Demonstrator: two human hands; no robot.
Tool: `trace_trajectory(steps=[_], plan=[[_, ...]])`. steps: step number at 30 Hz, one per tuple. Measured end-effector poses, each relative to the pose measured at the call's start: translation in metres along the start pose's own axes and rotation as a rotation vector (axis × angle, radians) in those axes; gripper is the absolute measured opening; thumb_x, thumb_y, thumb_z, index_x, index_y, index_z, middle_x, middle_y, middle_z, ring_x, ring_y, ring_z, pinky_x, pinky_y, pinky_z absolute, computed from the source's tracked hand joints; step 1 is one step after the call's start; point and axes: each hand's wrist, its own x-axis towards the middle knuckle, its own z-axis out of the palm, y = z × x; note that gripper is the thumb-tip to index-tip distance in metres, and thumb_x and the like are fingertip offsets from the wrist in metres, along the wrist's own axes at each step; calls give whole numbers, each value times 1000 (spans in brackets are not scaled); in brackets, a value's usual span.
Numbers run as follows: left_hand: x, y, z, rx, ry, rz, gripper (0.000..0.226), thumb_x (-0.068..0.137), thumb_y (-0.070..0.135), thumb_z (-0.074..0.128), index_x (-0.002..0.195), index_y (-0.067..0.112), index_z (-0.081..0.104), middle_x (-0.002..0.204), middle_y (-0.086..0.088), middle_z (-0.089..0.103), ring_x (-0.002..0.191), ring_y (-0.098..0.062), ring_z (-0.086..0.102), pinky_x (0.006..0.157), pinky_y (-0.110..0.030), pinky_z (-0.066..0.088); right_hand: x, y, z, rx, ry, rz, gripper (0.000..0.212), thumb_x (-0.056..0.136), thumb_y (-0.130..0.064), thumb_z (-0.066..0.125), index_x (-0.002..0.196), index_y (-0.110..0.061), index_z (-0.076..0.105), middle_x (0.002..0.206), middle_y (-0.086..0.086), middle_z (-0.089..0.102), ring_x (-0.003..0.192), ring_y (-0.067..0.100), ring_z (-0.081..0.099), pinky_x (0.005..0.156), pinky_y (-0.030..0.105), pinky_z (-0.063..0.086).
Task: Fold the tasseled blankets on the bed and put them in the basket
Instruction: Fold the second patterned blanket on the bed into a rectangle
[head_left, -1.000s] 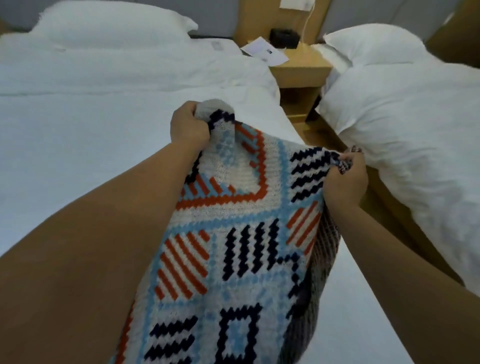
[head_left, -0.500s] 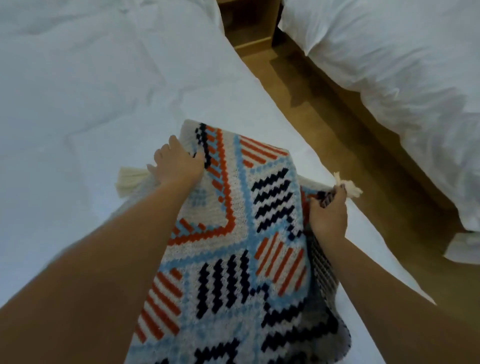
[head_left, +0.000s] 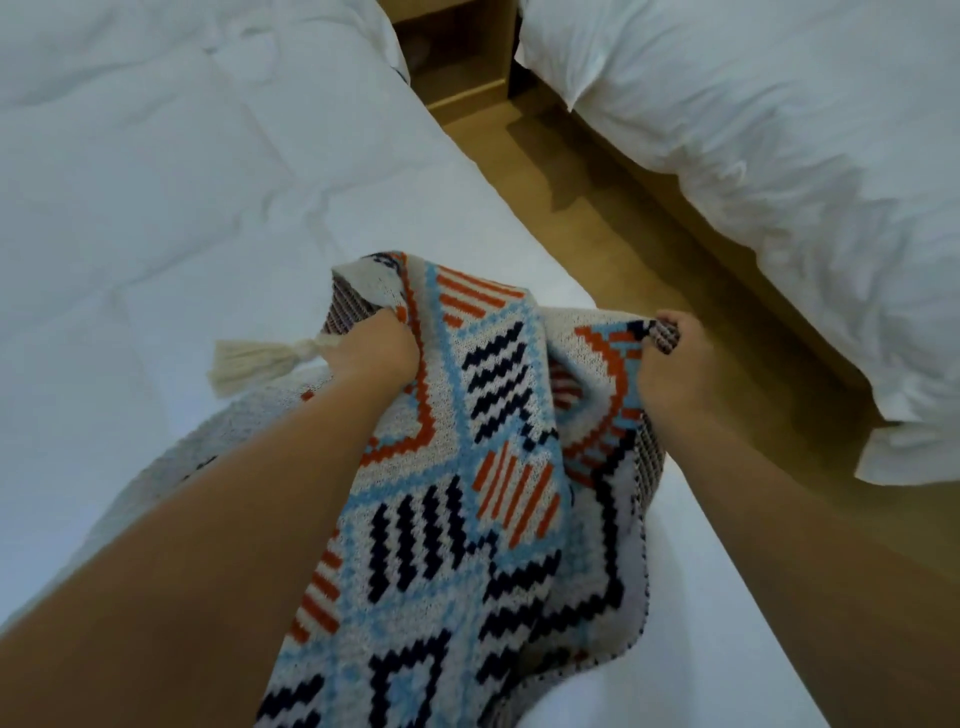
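White quilted bed (head_left: 156, 208) fills the left side with wide bare room; its right edge runs diagonally from top centre to bottom right. Cream yarn tassel (head_left: 249, 361) lies on the bed, touching the left hand (head_left: 371, 353) on its left side. Left hand has its fingers curled, gripping the far edge of the knitted geometric blanket (head_left: 467, 467). Blanket sits on the bed near that right edge, between the hands and running back under both forearms. It has a white ground with light-blue, orange and navy zigzag and stripe blocks, and bunches into a fold between the hands. Right hand (head_left: 675, 374) grips the far right corner, with the striped reverse showing at the fingertips. Narrow wooden floor strip (head_left: 597, 208) runs beyond the bed edge, a wooden nightstand (head_left: 457, 62) at its top. Second bed's white duvet (head_left: 753, 130) hangs over the far right.
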Motion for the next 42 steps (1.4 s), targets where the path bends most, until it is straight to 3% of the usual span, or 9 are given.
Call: trace_trajectory(steps=[6,11,15,17,22,31,35,38,42], plan=[[-18,14,-20,6,43,7,11,95,18,37,97,15,47,103,-10,57,106,-35,52,106,-56,26,25,-17,-41,-18,186,-143,25,94,-16,47,118,-20,52,105,-5,53,91,8,50,63,8,36],[-26,21,-1,110,5,-21,50,95,32,41,136,6,32,138,-19,37,123,-40,41,103,-53,34,20,7,-50,-231,7,-18,47,93,-23,50,136,-19,32,131,10,49,107,23,53,80,32,47],[-32,27,24,96,63,-12,79,90,40,49,144,-1,8,149,-20,18,136,-37,20,108,-49,23,-11,27,-33,-636,-169,37,75,86,-34,57,145,-24,12,152,15,12,137,35,21,108,47,28],[-26,28,28,96,82,6,87,90,42,50,146,0,-1,155,-19,3,142,-35,6,114,-48,14,-10,28,-22,-663,-184,-5,65,87,-33,55,141,-22,21,150,15,18,135,34,22,108,48,27],[4,30,23,109,176,133,80,94,38,41,147,6,-9,157,-13,-11,144,-31,-8,116,-48,2,20,28,16,-483,-314,-232,37,94,-25,45,129,-12,45,136,11,44,123,28,39,101,40,34],[61,48,32,404,56,432,65,95,54,9,149,20,-5,158,-5,9,144,-26,-11,110,-50,-16,72,11,105,-539,-550,-191,54,91,-38,46,138,-18,30,142,6,41,131,29,35,107,54,18],[73,40,39,514,13,394,83,87,68,7,148,11,2,117,-19,62,135,-32,35,112,-50,-14,74,4,120,-627,-553,-378,10,91,-22,39,92,-17,48,102,6,60,96,27,53,92,44,31],[72,30,36,461,72,551,61,95,54,24,123,4,44,83,-10,70,105,-26,61,118,-39,1,77,-3,118,-572,-446,-448,21,92,-23,41,75,-12,45,83,8,55,76,25,47,66,31,36],[59,22,22,398,197,886,36,96,39,36,96,10,58,63,-3,64,57,-18,53,116,-35,10,104,-12,89,-357,-77,-27,25,97,-23,38,87,-9,56,86,10,57,72,23,51,61,32,41]])
